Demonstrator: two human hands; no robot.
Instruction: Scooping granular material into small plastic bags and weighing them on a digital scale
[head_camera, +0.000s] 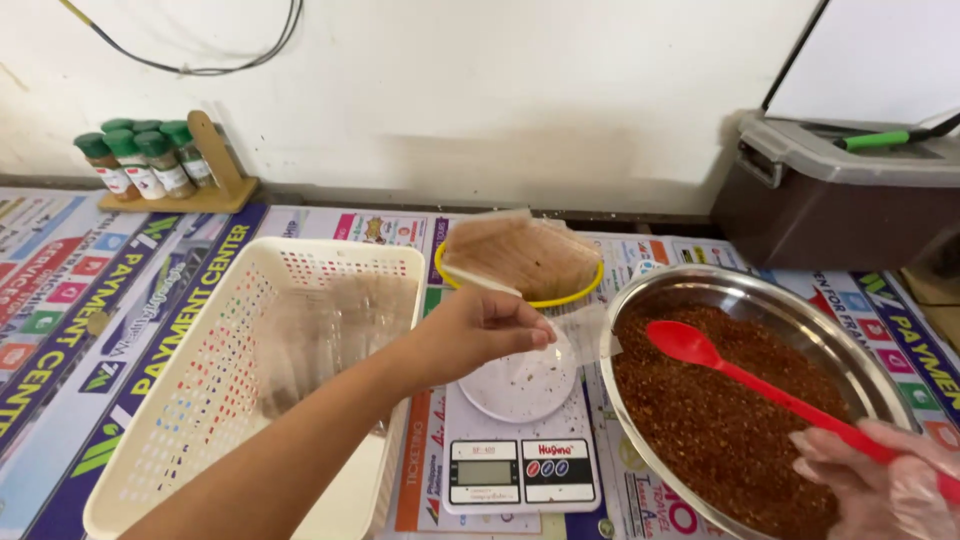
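red spoon (690, 345) in right hand (880, 480); maybe six spice jars (145, 160).

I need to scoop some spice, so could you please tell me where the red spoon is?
The red spoon lies in the steel bowl of red flakes at right, beside the scale, its handle in the gloved right hand.

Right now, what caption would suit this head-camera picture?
Left hand holds a clear bag over the scale; gloved right hand grips a red spoon.

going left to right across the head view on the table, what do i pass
spice jars on a wooden rack → white plastic basket → left hand above the kitchen scale → metal bowl of red flakes → gloved right hand holding the red spoon
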